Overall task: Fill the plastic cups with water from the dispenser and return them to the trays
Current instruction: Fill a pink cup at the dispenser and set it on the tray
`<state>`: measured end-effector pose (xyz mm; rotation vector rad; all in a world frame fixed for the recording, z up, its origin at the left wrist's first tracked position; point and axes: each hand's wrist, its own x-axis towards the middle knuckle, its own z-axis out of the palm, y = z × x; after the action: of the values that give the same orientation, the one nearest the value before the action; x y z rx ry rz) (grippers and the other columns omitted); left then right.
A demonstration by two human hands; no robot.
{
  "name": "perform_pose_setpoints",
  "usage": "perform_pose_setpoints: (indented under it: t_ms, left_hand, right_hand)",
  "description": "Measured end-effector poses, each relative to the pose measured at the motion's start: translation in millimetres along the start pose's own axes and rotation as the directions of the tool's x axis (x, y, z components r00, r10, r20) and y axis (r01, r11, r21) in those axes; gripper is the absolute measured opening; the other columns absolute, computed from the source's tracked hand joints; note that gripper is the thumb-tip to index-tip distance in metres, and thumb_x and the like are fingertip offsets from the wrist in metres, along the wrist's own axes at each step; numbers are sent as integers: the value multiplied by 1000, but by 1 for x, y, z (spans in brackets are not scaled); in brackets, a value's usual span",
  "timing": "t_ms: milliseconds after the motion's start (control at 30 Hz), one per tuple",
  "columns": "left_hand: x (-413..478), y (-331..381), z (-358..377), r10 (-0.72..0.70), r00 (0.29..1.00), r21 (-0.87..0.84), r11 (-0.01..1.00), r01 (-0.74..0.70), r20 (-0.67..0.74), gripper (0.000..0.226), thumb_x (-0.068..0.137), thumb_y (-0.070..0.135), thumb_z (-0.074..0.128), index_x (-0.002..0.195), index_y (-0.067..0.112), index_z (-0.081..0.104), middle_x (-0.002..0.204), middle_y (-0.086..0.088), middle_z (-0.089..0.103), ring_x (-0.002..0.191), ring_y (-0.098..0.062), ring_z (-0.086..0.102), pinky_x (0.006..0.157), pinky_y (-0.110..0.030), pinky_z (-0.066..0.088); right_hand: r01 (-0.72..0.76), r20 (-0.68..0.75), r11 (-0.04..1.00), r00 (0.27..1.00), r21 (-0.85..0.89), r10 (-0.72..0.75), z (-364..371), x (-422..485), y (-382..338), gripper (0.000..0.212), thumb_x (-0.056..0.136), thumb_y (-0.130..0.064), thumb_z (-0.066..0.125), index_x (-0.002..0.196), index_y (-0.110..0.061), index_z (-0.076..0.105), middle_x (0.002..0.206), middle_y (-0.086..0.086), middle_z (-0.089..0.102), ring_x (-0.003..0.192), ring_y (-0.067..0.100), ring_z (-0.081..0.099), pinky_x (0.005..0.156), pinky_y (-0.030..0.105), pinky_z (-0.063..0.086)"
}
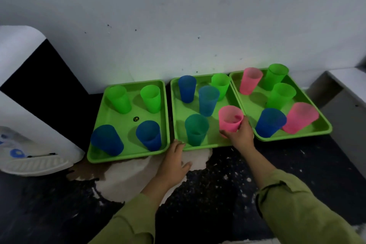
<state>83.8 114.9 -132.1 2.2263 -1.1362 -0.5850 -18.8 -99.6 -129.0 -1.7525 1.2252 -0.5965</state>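
Three green trays stand side by side along the far edge of the counter (217, 176), against the wall (178, 16): left tray (126, 157), middle tray (172, 105) and right tray (316, 137). The middle tray and right tray meet at their rims. The left tray stands just beside the middle tray.

Right hand (240, 135): fingers and thumb are curled round the lower half of the pink cup (230, 118). The pink cup is upright at the near-right corner of the middle tray (whether its base rests on the tray cannot be told). Its water level is not discernible.

Left hand (174, 162): fingers are straight and slightly spread, holding nothing, palm down over a pale patch (128, 180) of the counter. Its fingertips lie at the near-left corner of the middle tray; contact cannot be confirmed.

Dispenser (29, 125): white, at the left edge of the counter, just beside the left tray.

Adjacent items: a teal cup (196, 128) stands near the middle tray's near edge, just left of the pink cup. A blue cup (270, 122) stands at the near-left corner of the right tray
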Motion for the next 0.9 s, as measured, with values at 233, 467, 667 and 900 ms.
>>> perform_pose_setpoints:
  t_ms: [233, 467, 667, 900]
  left_hand:
    - [-2, -11, 8, 64, 998, 67, 996, -64, 9, 64, 90, 28, 57, 144, 12, 26, 155, 5, 6, 145, -10, 0, 112, -16, 10]
    - [-2, -10, 9, 59, 998, 89, 994, -61, 29, 69, 89, 28, 58, 145, 11, 21, 156, 5, 0, 145, -12, -4, 112, -18, 6]
    - [-3, -9, 6, 45, 997, 93, 994, -51, 62, 71, 90, 28, 58, 146, 11, 18, 156, 6, -3, 145, -13, -2, 110, -17, 10]
    - [-15, -10, -5, 76, 994, 147, 985, -87, 79, 68, 90, 28, 58, 145, 13, 22, 155, 6, 3, 143, -16, 15, 114, -31, 26]
  right_hand:
    - [-59, -28, 995, 998, -86, 57, 8, 11, 6, 82, 57, -15, 87, 126, -9, 44, 117, 12, 60, 105, 34, 58, 88, 40, 51]
    - [-103, -78, 993, 992, -52, 99, 10, -1, 2, 74, 64, -14, 82, 126, -3, 44, 118, 17, 59, 105, 34, 58, 84, 33, 48]
    - [-21, -249, 992, 967, 123, 51, 15, -42, -1, 51, 72, 0, 74, 115, 1, 47, 115, 15, 53, 99, 22, 55, 81, 25, 46]
    - [182, 41, 983, 983, -9, -181, 45, -71, -9, 66, 70, -16, 81, 124, -3, 46, 120, 12, 55, 112, 24, 53, 95, 34, 46]
